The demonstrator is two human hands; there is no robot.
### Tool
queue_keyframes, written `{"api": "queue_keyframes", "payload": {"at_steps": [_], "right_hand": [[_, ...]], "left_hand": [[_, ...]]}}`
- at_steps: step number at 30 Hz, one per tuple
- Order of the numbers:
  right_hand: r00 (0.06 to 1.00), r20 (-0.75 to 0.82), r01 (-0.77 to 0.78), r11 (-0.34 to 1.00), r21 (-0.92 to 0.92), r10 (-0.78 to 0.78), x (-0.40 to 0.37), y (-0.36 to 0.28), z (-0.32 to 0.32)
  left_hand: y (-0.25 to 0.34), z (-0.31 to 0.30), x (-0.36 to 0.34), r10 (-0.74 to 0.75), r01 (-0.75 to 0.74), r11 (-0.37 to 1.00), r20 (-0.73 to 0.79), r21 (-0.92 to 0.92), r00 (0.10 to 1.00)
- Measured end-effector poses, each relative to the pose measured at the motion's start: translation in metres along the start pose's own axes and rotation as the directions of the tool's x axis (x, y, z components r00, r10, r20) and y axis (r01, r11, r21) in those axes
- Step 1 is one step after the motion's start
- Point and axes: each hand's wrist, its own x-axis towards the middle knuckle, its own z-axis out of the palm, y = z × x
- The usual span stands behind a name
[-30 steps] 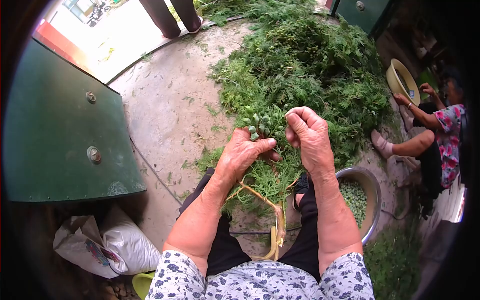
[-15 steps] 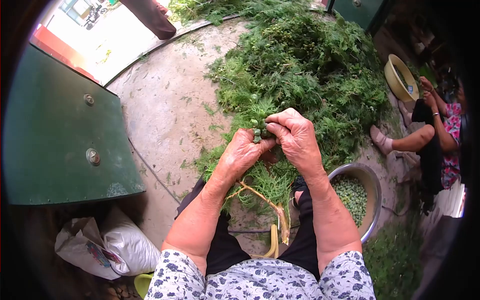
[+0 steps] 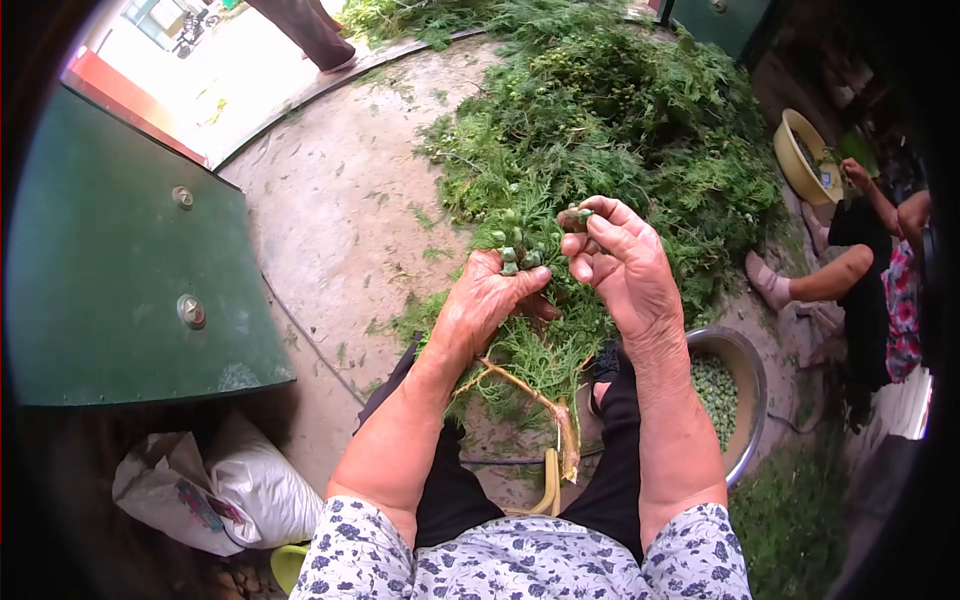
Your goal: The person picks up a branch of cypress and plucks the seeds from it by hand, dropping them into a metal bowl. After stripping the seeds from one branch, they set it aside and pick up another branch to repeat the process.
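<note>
My left hand point(image 3: 488, 300) is closed around a leafy conifer branch point(image 3: 530, 388). Several bluish-green seed cones point(image 3: 510, 260) stick out above its thumb. The branch's brown cut stem hangs down between my knees. Up and to the right, my right hand point(image 3: 635, 265) pinches a small green cone point(image 3: 585, 215) between thumb and forefinger, apart from the branch. Below my right forearm, partly hidden by it, stands a metal basin point(image 3: 758, 400) holding many picked green cones point(image 3: 713, 395).
A large heap of cut conifer branches point(image 3: 610, 130) covers the floor ahead. At right another person point(image 3: 870, 270) sits beside a yellow basin point(image 3: 790, 130). A green metal panel point(image 3: 130, 260) and white sacks point(image 3: 260, 490) are on the left. Someone's leg point(image 3: 305, 30) shows at the doorway.
My right hand has pulled away from the cone cluster, up and to the right, with a cone in its fingertips. My left hand keeps its hold on the branch.
</note>
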Motion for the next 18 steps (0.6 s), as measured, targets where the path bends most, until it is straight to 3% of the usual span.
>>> {"api": "queue_keyframes", "payload": {"at_steps": [4,6,8,9,10,11,13,17,18], "right_hand": [[0.999,0.039,-0.01,0.998,-0.066,0.013,-0.003,0.006,0.0],[0.999,-0.006,0.029,0.956,-0.291,-0.032,-0.002,0.013,0.005],[0.998,0.002,0.051,0.862,-0.505,-0.057,-0.006,0.014,0.013],[0.998,0.007,0.054,0.821,-0.569,-0.06,-0.005,0.016,0.014],[0.997,-0.001,0.065,0.81,-0.582,-0.08,-0.005,0.019,0.015],[0.996,-0.013,0.063,0.791,-0.608,-0.089,-0.005,0.02,0.013],[0.995,-0.048,0.037,0.778,-0.627,-0.086,-0.004,0.021,0.013],[0.998,-0.002,0.041,0.725,-0.688,-0.059,-0.004,0.019,0.014],[0.996,0.044,0.088,0.677,-0.731,-0.082,-0.004,0.021,0.012]], "left_hand": [[-0.003,0.001,0.005,0.02,-0.018,0.999,0.056,-0.043,0.998],[-0.008,-0.001,0.007,0.123,-0.122,0.992,0.06,-0.011,0.991],[-0.006,0.0,0.008,0.068,-0.07,0.996,0.036,0.059,0.997],[-0.009,0.0,0.009,0.124,-0.126,0.991,0.056,0.039,0.991],[-0.001,0.0,0.006,0.099,-0.103,0.99,0.048,0.092,0.994],[-0.006,0.0,0.008,0.201,-0.204,0.962,0.032,0.18,0.979],[-0.01,-0.003,0.011,0.167,-0.168,0.956,0.027,0.242,0.986],[-0.007,-0.006,0.009,0.175,-0.177,0.932,0.036,0.316,0.984],[-0.005,-0.006,0.007,0.147,-0.153,0.957,0.044,0.246,0.988]]}}
